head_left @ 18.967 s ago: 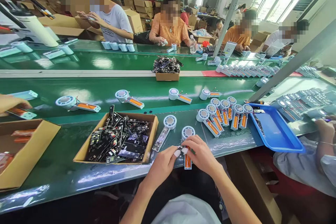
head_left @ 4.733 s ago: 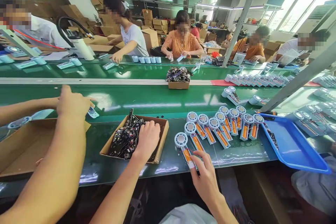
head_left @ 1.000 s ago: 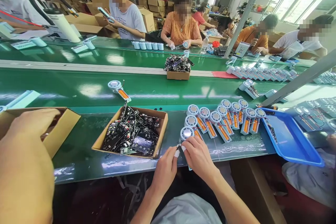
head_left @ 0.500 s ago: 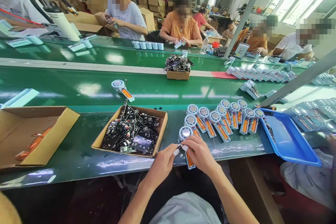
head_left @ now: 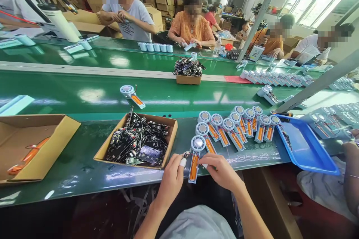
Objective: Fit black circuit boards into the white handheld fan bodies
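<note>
A light-blue fan unit (head_left: 194, 162) with a round head and an orange strip in its handle lies at the bench's front edge, between my hands. My left hand (head_left: 174, 171) is closed at its left side, pinching a small dark part (head_left: 185, 154) at the fingertips. My right hand (head_left: 220, 168) has its thumb and fingertips pressed together at the handle's right edge; what they hold, if anything, is too small to make out. More fan units (head_left: 233, 129) lie in a group just beyond. On the left, a cardboard box (head_left: 176, 134) holds many black circuit boards (head_left: 140, 138).
At the left, an open carton (head_left: 64, 134) holds orange pieces. A blue tray (head_left: 314, 145) sits on the right, near a metal post (head_left: 322, 80). One fan unit (head_left: 132, 95) lies on the green belt (head_left: 70, 93). People sit across the line; another person's arm shows at the right.
My hands have moved apart, the left one slightly left and the right one to the right. The nearest fan unit's handle now points more toward me and is more exposed between them.
</note>
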The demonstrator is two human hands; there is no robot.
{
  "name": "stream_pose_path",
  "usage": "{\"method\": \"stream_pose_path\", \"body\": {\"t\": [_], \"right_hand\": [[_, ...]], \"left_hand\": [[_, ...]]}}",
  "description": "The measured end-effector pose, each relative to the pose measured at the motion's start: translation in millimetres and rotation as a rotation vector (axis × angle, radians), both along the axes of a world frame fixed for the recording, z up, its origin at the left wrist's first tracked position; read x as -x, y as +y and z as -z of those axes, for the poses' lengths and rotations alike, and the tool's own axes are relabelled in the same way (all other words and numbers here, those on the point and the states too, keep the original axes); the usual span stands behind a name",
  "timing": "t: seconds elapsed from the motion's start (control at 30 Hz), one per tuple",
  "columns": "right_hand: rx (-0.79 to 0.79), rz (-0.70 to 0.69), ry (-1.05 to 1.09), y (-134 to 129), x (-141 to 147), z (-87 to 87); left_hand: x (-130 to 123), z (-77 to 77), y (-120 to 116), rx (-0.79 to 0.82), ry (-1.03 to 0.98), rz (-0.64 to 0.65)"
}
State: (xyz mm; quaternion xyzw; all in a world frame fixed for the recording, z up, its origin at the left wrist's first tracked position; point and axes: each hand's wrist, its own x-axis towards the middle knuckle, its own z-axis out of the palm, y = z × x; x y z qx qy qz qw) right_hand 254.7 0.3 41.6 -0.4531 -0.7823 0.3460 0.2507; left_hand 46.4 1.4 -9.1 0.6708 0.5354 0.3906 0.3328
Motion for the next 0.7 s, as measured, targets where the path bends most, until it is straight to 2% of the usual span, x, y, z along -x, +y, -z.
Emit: {"method": "stream_pose_path", "body": {"t": [0.07, 0.2, 0.27, 0.4, 0.53, 0.7], "right_hand": [[-0.024, -0.069, 0.021, 4, -1, -0.7], [-0.145, -0.118, -0.177, 9, -5, -3.6], [-0.188, -0.081, -0.149, 13, -4, -3.7], [-0.123, 0.122, 0.144, 21, 10, -0.9], [-0.047, 0.116, 0.208, 21, 29, 4.6], [-0.143, 0.130, 0.151, 14, 37, 12.2]], "left_hand": [[1, -1.0, -1, 0.011, -0.006, -0.012], [1, -4.5, -2, 0.100, -0.060, -0.093], [0, -7.6, -3, 0.148, -0.085, -0.086], [-1, -17.8, -3, 0.087, -0.060, 0.032], [-2, -29.7, -4, 0.149, -0.102, 0.005], [-4, -34.2, 0, 0.272, -0.186, 0.006]]}}
